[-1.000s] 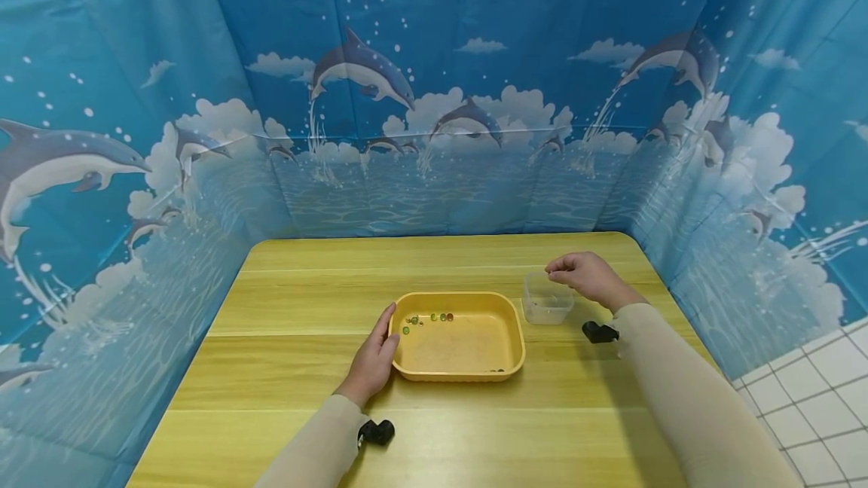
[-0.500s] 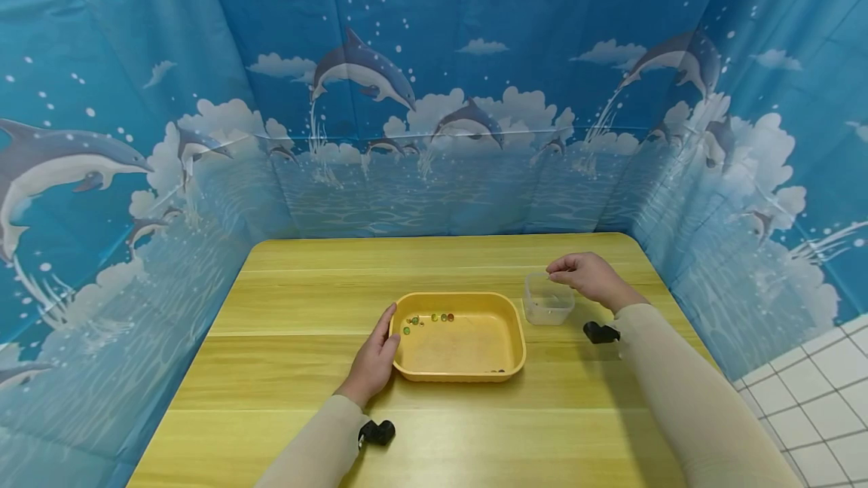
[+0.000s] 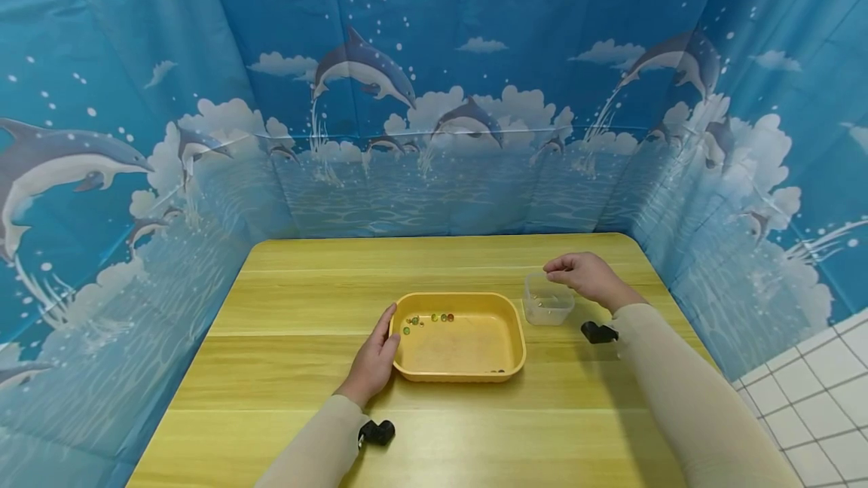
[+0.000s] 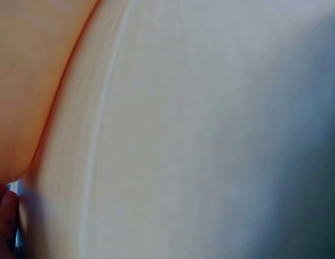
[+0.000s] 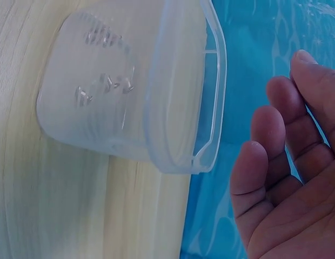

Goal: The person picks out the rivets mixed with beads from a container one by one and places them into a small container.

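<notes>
My left hand (image 3: pixel 371 364) holds the left end of a yellow plastic tray (image 3: pixel 468 377), its thumb over the rim. Several small glass marbles (image 3: pixel 443 317), green, yellow and reddish, lie along the tray's back and left walls, and a few dark ones sit at the front right. My right hand (image 3: pixel 585 277) hovers over the back rim of a clear plastic container (image 3: pixel 548 315). In the right wrist view its fingers (image 5: pixel 267 124) are loosely bent, with nothing visible between them. Small shiny pieces (image 5: pixel 108 83) show through the container's wall (image 5: pixel 97 129).
Both stand on a yellow wood-grain table (image 3: pixel 305 277), the container just right of the tray. A blue dolphin curtain (image 3: pixel 434 194) surrounds the table's back and sides. White tiles (image 3: pixel 814 390) show at the lower right.
A small piece inside the clear container shows at a different spot than half a second ago. The right fingertips have shifted slightly left; the left hand and tray stay still.
</notes>
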`<act>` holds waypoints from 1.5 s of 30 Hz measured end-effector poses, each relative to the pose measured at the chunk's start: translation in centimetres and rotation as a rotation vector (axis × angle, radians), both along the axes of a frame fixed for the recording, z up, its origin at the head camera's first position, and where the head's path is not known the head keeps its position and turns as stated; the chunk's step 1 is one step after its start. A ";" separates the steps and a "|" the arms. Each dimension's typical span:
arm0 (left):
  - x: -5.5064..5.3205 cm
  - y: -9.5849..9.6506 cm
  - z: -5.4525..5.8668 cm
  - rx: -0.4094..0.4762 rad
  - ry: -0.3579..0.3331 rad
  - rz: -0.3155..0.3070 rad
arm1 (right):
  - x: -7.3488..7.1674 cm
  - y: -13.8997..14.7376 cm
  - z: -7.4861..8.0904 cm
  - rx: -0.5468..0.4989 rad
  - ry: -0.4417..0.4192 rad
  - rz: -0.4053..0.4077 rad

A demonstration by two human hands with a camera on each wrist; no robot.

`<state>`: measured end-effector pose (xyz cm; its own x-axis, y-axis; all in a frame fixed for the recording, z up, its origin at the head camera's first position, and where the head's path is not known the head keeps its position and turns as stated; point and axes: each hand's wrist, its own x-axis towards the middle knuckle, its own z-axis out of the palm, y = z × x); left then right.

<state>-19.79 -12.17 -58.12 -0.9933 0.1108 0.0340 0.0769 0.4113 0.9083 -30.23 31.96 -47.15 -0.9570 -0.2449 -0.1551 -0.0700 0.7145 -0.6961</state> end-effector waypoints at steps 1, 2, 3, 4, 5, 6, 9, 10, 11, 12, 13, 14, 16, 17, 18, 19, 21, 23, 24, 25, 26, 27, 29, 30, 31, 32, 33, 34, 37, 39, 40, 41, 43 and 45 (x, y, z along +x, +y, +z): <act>0.0 0.0 0.0 0.000 0.003 -0.002 | 0.0 -0.1 0.0 0.000 0.001 0.002; 0.0 0.0 0.0 0.000 0.000 -0.002 | -0.1 -0.1 0.1 -0.001 0.001 0.003; 0.0 -0.1 0.0 0.001 -0.002 -0.004 | -0.1 -0.2 0.1 -0.001 0.003 0.009; -0.1 -0.1 0.0 0.003 -0.003 -0.006 | -0.2 -0.2 0.0 -0.004 0.001 0.009; -0.1 -0.1 0.0 0.005 -0.005 -0.008 | -0.2 -0.3 0.1 -0.007 0.001 0.010; -0.1 -0.2 0.0 0.005 0.000 -0.012 | -0.2 -0.3 0.1 -0.011 -0.001 0.009; -0.2 -0.2 -0.1 0.002 -0.002 -0.015 | -0.3 -0.5 0.1 -0.014 -0.002 0.016; -0.2 -0.3 -0.1 -0.002 -0.002 -0.014 | -0.3 -0.6 0.1 -0.016 -0.006 0.013; -0.2 -0.3 -0.1 -0.006 0.003 -0.014 | -0.2 -0.7 0.1 -0.017 -0.006 0.015; -0.2 -0.3 -0.1 -0.010 0.001 -0.013 | -0.2 -0.8 0.2 -0.018 -0.007 0.016; -0.3 -0.3 -0.1 -0.013 -0.007 -0.009 | -0.2 -0.9 0.2 -0.018 -0.008 0.017; -0.3 -0.3 -0.1 -0.017 -0.008 -0.009 | -0.2 -1.0 0.2 -0.019 -0.008 0.018; -0.3 -0.3 0.0 -0.017 -0.010 -0.006 | -0.3 -1.2 0.3 -0.019 -0.009 0.020; -0.3 -0.3 0.1 -0.017 -0.006 -0.008 | -0.3 -1.4 0.3 -0.021 -0.009 0.022; -0.3 -0.3 0.2 -0.018 -0.009 -0.006 | -0.3 -1.5 0.4 -0.022 -0.010 0.024; -0.3 -0.3 0.2 -0.017 -0.007 -0.007 | -0.3 -1.7 0.4 -0.024 -0.011 0.027; -0.3 -0.3 0.2 -0.017 -0.003 -0.008 | -0.2 -2.1 0.5 -0.025 -0.010 0.038; -0.4 -0.3 0.2 -0.017 -0.004 -0.007 | -0.2 -2.4 0.6 -0.030 -0.008 0.047; -0.4 -0.3 0.2 -0.014 -0.006 -0.009 | -0.2 -2.6 0.6 -0.033 -0.006 0.051; -0.5 -0.3 0.2 -0.009 -0.004 -0.012 | -0.2 -2.8 0.7 -0.035 -0.003 0.059; -0.5 -0.3 0.2 -0.007 -0.003 -0.015 | -0.2 -3.0 0.7 -0.039 -0.002 0.065; -0.5 -0.4 0.2 -0.003 -0.001 -0.018 | -0.2 -3.2 0.8 -0.040 0.004 0.076; -0.6 -0.4 0.1 0.001 0.001 -0.022 | -0.1 -3.7 0.9 -0.048 0.005 0.084; -0.7 -0.4 0.1 0.000 -0.001 -0.022 | -0.1 -4.0 1.0 -0.052 0.006 0.088; -0.7 -0.4 0.1 0.000 0.001 -0.021 | 0.0 -4.2 1.0 -0.052 0.009 0.099; -0.6 -0.4 0.1 -0.001 -0.002 -0.020 | 0.0 -4.5 1.1 -0.056 0.009 0.107; -0.6 -0.4 0.1 0.002 -0.004 -0.020 | 0.1 -4.8 1.2 -0.054 0.013 0.115; -0.6 -0.4 0.1 0.003 -0.005 -0.020 | 0.2 -5.1 1.3 -0.058 0.011 0.118; -0.5 -0.4 0.3 0.013 -0.005 -0.021 | 0.3 -6.0 1.4 -0.062 0.022 0.150; -0.5 -0.4 0.4 0.014 -0.004 -0.021 | 0.5 -6.6 1.6 -0.070 0.022 0.163; -0.4 -0.4 0.4 0.013 -0.002 -0.019 | 0.5 -6.9 1.6 -0.077 0.020 0.173; -0.4 -0.4 0.4 0.010 -0.002 -0.018 | 0.6 -7.2 1.6 -0.081 0.019 0.180; -0.4 -0.4 0.4 0.007 -0.004 -0.016 | 0.7 -7.8 1.7 -0.093 0.013 0.194; -0.4 -0.4 0.4 0.003 -0.008 -0.015 | 0.8 -8.5 1.6 -0.110 0.007 0.207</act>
